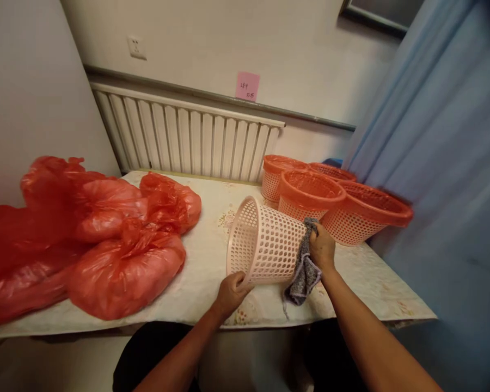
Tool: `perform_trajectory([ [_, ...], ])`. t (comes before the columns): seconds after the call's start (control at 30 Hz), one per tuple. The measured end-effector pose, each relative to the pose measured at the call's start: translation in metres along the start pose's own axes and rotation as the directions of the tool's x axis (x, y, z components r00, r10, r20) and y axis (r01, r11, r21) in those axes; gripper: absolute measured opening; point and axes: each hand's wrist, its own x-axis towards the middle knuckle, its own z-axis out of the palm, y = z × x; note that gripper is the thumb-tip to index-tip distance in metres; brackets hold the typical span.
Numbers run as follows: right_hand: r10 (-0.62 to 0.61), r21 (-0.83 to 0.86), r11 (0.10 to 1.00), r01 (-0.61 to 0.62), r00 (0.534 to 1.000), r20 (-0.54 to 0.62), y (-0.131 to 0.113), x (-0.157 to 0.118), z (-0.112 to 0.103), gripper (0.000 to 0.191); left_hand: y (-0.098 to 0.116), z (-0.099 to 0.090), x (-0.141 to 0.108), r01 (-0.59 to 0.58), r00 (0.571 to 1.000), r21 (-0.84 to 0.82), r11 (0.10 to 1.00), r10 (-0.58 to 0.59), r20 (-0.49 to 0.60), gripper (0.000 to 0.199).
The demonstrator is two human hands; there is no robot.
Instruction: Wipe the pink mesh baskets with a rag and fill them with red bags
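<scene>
A pale pink perforated plastic wastebasket [280, 245] lies tipped on its side above the table, its mouth facing left. My left hand [232, 294] grips the lower edge of its rim, thumb over the plastic. At the basket's base, my right hand [322, 247] is closed on a grey cloth [304, 275] with a light purple border, pressed against the bottom. The cloth's lower part hangs down, a loose thread trailing from it. Just behind stand several similar baskets, the nearest lined basket [310, 188] with a red plastic bag folded over its rim.
Several knotted, full red plastic bags [126, 272] are heaped on the left of the table. A patterned cloth [206, 272] covers the tabletop. Behind it runs a white radiator [188, 136]; a blue curtain [445, 163] hangs along the right side.
</scene>
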Motion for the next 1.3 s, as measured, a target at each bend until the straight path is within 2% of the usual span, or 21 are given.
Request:
perform_trajectory([
  [0.27, -0.023, -0.074, 0.997, 0.023, 1.000, 0.006, 0.001, 0.002, 0.007, 0.047, -0.010, -0.003, 0.006, -0.093, 0.995, 0.032, 0.995, 0.092, 0.031, 0.016],
  [0.47, 0.031, -0.130, 0.991, -0.028, 0.999, 0.022, 0.003, 0.007, 0.013, 0.049, -0.019, -0.006, 0.014, -0.194, 0.981, -0.049, 0.980, 0.195, 0.016, 0.022],
  [0.67, 0.055, -0.114, 0.992, -0.053, 0.998, 0.013, 0.000, 0.008, 0.011, 0.049, -0.017, -0.010, 0.016, -0.149, 0.981, 0.090, 0.985, 0.136, 0.142, 0.021],
  [0.8, 0.005, -0.080, 0.997, -0.003, 1.000, 0.020, -0.009, 0.006, 0.006, 0.045, -0.017, -0.010, 0.017, -0.158, 0.978, 0.126, 0.979, 0.137, 0.158, 0.026],
  [0.93, -0.149, 0.035, 0.989, 0.147, 0.987, 0.064, -0.042, -0.005, 0.004, 0.040, -0.014, -0.012, 0.017, -0.161, 0.975, 0.094, 0.982, 0.144, 0.167, 0.026],
  [1.07, -0.267, 0.181, 0.951, 0.250, 0.961, 0.076, -0.099, -0.033, 0.004, 0.035, -0.009, -0.014, 0.015, -0.153, 0.979, 0.063, 0.986, 0.143, 0.148, 0.029],
  [1.2, -0.427, 0.276, 0.877, 0.393, 0.902, 0.071, -0.154, -0.063, 0.008, 0.036, -0.007, -0.017, 0.013, -0.124, 0.986, 0.005, 0.992, 0.122, 0.110, 0.031],
  [1.3, -0.507, 0.272, 0.838, 0.474, 0.860, 0.063, -0.171, -0.070, 0.014, 0.039, -0.007, -0.020, 0.013, -0.108, 0.988, -0.067, 0.992, 0.114, 0.099, 0.030],
])
